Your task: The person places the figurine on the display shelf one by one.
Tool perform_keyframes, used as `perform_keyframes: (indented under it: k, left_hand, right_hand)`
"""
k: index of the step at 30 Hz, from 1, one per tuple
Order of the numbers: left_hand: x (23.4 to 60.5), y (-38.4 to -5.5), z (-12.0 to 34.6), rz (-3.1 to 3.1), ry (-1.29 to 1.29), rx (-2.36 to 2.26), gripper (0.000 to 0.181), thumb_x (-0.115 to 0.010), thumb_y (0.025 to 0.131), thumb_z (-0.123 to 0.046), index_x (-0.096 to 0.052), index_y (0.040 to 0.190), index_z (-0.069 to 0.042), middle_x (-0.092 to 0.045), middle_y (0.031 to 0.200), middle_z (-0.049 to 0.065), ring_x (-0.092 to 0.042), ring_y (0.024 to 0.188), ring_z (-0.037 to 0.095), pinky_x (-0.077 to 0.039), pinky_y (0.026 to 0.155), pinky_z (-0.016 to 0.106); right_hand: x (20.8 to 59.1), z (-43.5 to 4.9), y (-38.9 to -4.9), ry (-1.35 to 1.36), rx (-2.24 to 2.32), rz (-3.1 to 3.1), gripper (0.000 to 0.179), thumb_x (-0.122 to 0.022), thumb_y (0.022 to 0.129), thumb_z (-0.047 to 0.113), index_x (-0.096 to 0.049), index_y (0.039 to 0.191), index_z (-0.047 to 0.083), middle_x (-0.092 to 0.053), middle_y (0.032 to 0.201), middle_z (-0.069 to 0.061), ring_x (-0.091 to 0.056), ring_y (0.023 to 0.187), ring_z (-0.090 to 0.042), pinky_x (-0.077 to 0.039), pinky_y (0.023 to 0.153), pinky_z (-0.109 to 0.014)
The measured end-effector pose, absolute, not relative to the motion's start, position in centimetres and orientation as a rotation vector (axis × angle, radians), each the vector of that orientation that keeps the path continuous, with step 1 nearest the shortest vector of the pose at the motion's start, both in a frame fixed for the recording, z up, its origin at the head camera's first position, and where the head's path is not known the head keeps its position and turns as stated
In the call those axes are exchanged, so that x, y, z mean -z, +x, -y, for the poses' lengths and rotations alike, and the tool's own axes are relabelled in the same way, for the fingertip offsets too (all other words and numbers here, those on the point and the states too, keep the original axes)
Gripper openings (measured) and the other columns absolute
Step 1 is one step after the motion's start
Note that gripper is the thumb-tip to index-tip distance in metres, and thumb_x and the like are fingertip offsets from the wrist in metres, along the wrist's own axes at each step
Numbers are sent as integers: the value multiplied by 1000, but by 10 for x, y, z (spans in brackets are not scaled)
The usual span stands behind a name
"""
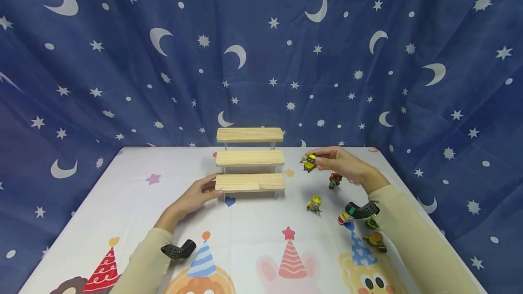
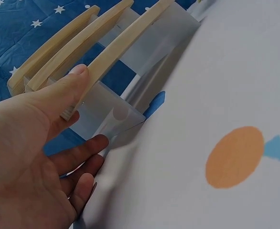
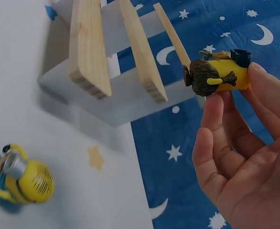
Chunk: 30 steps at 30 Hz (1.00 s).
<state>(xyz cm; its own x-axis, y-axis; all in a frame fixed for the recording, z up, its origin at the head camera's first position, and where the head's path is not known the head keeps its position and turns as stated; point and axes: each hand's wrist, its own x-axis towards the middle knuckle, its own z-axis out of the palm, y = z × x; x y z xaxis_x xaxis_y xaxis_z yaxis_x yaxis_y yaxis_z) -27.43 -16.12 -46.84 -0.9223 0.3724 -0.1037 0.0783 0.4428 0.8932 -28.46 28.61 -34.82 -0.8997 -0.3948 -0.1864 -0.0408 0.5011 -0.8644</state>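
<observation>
A three-tier wooden display stand (image 1: 250,182) with clear side panels stands at the back of the table. My left hand (image 1: 203,192) grips the left end of its lowest step, thumb on the board's edge (image 2: 123,45) and the index finger behind it; the other fingers spread beside the clear panel (image 2: 102,109). To the right of the stand, my right hand (image 1: 337,161) holds up a yellow minion figure (image 1: 309,163) between thumb and fingertips. In the right wrist view this minion figure (image 3: 221,76) lies sideways, with brown fur at one end and dark feet at the other.
Another minion figure (image 1: 314,204) lies right of the stand, and a brown-haired figure (image 1: 335,180) sits below my right hand. Near the right forearm are a red-and-yellow figure (image 1: 344,218), a small yellow one (image 1: 372,223) and an orange-brown one (image 1: 376,241). A starry blue curtain (image 1: 261,58) hangs behind.
</observation>
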Motion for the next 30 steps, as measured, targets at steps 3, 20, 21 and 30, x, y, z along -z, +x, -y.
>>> perform_keyframes:
  k: [3, 20, 21, 30]
  left_hand:
    - [471, -273, 163, -2412, 384, -1469, 78, -67, 97, -39, -31, 159, -9, -45, 156, 22, -43, 144, 43, -38, 116, 60]
    - [472, -274, 162, -2392, 415, -1453, 80, -64, 99, -40, -25, 161, -7, -44, 156, 24, -41, 146, 43, -36, 118, 59]
    - [472, -274, 162, -2390, 427, -1449, 80, -64, 99, -39, -25, 161, -6, -44, 156, 24, -41, 146, 43, -36, 118, 59]
    - [470, -275, 163, -2383, 431, -1463, 79, -64, 99, -37, -25, 161, -7, -47, 154, 23, -44, 144, 41, -35, 119, 58]
  right_hand:
    - [347, -275, -289, -354, 1413, -2350, 53, -61, 102, 34, -51, 148, 9, -53, 150, -13, -60, 125, -25, -43, 115, -51]
    - [321, -223, -325, -507, 1700, -2033, 47, -50, 108, 18, -44, 151, 2, -65, 107, 5, -59, 90, -8, -53, 83, -21]
    - [320, -220, -326, -506, 1706, -2025, 46, -49, 108, 16, -43, 151, 1, -65, 107, 5, -59, 89, -8, -53, 82, -21]
    - [310, -183, -345, -517, 1739, -2008, 43, -49, 108, 19, -49, 149, 7, -64, 115, 6, -59, 96, -9, -47, 104, -31]
